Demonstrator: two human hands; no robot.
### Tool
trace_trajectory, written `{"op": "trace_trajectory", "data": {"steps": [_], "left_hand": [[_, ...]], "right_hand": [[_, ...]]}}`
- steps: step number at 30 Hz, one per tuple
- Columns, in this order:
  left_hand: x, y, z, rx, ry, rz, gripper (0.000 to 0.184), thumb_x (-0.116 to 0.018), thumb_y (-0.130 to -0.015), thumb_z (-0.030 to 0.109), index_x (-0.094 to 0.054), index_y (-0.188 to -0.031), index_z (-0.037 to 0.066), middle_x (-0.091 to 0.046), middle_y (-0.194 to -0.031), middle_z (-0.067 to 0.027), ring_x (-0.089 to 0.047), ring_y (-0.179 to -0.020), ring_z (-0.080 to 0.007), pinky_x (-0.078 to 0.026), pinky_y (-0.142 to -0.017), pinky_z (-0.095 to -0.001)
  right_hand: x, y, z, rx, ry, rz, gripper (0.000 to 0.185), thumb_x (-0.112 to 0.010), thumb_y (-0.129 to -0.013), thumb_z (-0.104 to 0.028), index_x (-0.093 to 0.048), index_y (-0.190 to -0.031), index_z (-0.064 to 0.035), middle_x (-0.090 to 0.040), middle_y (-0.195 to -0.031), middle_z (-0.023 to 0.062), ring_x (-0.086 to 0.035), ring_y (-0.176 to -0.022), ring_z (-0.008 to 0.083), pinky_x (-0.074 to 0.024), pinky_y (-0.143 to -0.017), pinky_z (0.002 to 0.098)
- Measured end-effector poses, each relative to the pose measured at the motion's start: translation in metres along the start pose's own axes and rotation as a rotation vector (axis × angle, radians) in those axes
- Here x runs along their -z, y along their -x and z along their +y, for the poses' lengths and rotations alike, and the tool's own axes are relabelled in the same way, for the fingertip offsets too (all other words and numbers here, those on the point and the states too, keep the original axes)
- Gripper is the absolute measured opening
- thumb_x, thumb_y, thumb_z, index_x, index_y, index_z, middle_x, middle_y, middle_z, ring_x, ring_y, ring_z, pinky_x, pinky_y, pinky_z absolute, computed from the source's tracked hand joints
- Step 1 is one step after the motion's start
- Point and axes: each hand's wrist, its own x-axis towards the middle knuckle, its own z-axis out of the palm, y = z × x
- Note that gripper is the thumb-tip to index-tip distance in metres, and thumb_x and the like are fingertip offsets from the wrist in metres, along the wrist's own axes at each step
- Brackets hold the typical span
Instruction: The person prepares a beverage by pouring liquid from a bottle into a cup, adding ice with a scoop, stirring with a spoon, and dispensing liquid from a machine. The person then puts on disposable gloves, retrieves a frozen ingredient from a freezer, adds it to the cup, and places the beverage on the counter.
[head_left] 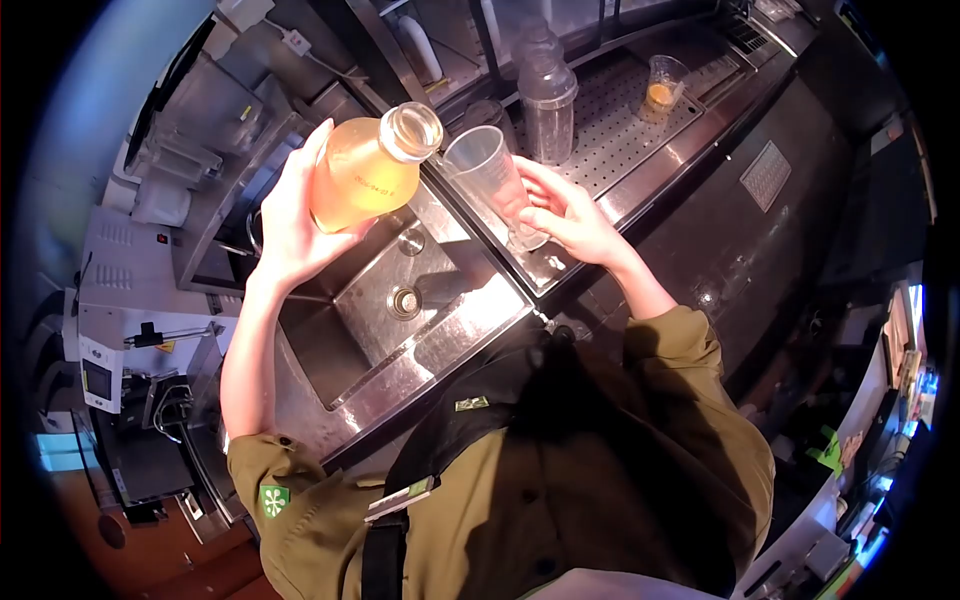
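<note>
My left hand [295, 215] is closed around a bottle [360, 180] of yellow-orange liquid with small dark print on its side. The bottle tilts, its clear neck pointing up and to the right toward a clear measuring cup [490, 175]. My right hand [570, 215] grips that cup by its lower part, fingers wrapped behind it and thumb in front. Bottle neck and cup rim are close together in this view; whether they touch I cannot tell. No liquid stream shows between them.
Below my hands lies a steel sink [350, 320] with a drain [405, 302]. A clear shaker [548, 110] stands on a perforated drip tray [610, 130], along with a clear cup [662, 90] holding something orange. A white machine [150, 265] is at the left.
</note>
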Motion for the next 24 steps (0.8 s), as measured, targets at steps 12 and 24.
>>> {"op": "trace_trajectory", "data": {"steps": [12,24], "left_hand": [[0.020,-0.022,0.019,-0.112,-0.218,-0.113,0.078,-0.072,-0.054,0.014,-0.037,-0.123,0.005,-0.051,-0.105,-0.0159,-0.054,-0.093,-0.0301,-0.043,-0.081,-0.0337],[0.033,-0.029,0.027,-0.135,-0.406,-0.177,0.079,-0.072,-0.053,0.015,-0.037,-0.124,0.012,-0.049,-0.105,-0.0135,-0.052,-0.092,-0.0294,-0.043,-0.079,-0.0343]], "right_hand": [[-0.007,0.002,-0.033,0.149,0.321,0.152,0.043,-0.059,-0.075,-0.011,-0.046,-0.115,-0.0031,-0.055,-0.107,0.0105,-0.051,-0.098,0.0162,-0.0400,-0.085,0.0292],[-0.008,-0.002,-0.020,0.125,0.273,0.177,0.042,-0.059,-0.075,-0.010,-0.046,-0.115,-0.0031,-0.055,-0.105,0.0115,-0.051,-0.099,0.0161,-0.0390,-0.086,0.0288]]}}
